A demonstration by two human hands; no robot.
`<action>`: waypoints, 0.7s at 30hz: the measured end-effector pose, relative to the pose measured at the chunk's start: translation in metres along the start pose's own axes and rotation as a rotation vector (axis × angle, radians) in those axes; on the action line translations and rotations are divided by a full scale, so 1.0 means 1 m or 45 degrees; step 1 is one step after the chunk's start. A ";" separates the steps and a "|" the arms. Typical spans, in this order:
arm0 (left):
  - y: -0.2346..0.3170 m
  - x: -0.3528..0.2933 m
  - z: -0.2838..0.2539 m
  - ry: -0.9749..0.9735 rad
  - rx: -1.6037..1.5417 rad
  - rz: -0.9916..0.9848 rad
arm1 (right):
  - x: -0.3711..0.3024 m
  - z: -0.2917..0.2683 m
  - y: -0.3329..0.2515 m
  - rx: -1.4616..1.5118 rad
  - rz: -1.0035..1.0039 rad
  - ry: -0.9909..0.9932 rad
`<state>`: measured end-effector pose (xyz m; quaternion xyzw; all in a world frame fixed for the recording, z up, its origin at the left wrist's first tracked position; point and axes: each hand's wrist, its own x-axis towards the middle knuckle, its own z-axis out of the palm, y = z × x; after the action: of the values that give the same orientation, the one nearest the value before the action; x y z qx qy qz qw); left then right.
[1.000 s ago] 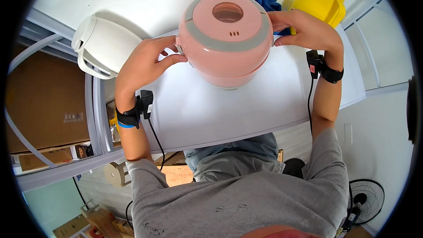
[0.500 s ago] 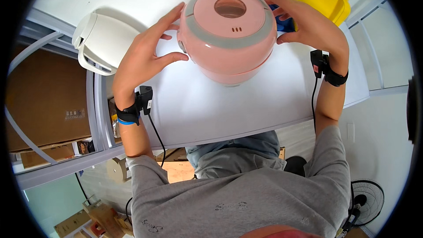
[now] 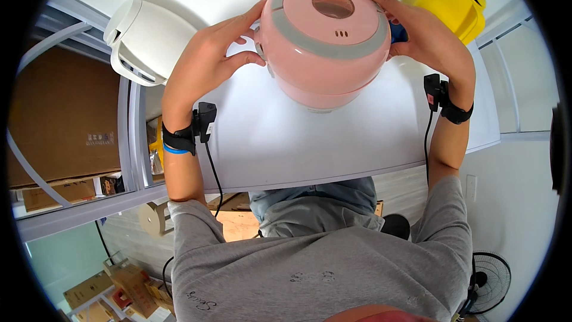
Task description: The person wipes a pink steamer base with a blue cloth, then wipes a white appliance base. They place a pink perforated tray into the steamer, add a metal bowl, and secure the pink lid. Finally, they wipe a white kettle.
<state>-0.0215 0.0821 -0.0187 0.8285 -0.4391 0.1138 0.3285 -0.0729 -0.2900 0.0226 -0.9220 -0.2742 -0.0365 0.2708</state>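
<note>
A pink rice cooker [image 3: 328, 62] with a grey band, an oval window and small vent slots in its lid is at the far middle of the white table. My left hand [image 3: 223, 53] presses against its left side, thumb low and fingers reaching up along the edge. On the other side my right hand [image 3: 420, 36] grips it, fingers over the lid's upper right rim and thumb against the wall. The cooker leans slightly, and I cannot tell whether its base touches the table.
To the left stands a white pitcher [image 3: 152, 42] with a handle; a yellow pitcher [image 3: 453, 6] is at the far right. Something blue [image 3: 398, 31] shows behind the cooker and my right hand. The white table [image 3: 316, 149] ends in front of my lap.
Both hands have closed in on the rice cooker, the right hand's fingers now lying on its lid rim. The cooker has shifted a little right and tilted; the view has also moved slightly.
</note>
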 end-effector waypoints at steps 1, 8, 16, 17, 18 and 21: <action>-0.001 -0.001 0.000 0.002 -0.001 -0.011 | 0.001 0.001 0.000 -0.029 -0.004 0.005; -0.002 -0.001 -0.004 -0.022 -0.041 -0.017 | 0.002 0.000 0.001 -0.017 -0.014 0.013; -0.007 -0.006 -0.017 -0.064 -0.053 -0.105 | 0.005 0.012 -0.007 -0.015 -0.008 0.043; -0.007 -0.006 -0.019 -0.072 -0.053 -0.132 | 0.006 0.014 -0.008 -0.029 -0.027 0.048; -0.008 -0.008 -0.020 -0.071 -0.042 -0.140 | 0.007 0.016 -0.010 -0.042 -0.045 0.053; -0.010 -0.010 -0.023 -0.062 -0.030 -0.166 | 0.008 0.018 -0.011 -0.093 -0.063 0.037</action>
<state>-0.0175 0.1070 -0.0105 0.8538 -0.3935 0.0667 0.3343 -0.0732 -0.2688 0.0144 -0.9235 -0.2916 -0.0666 0.2401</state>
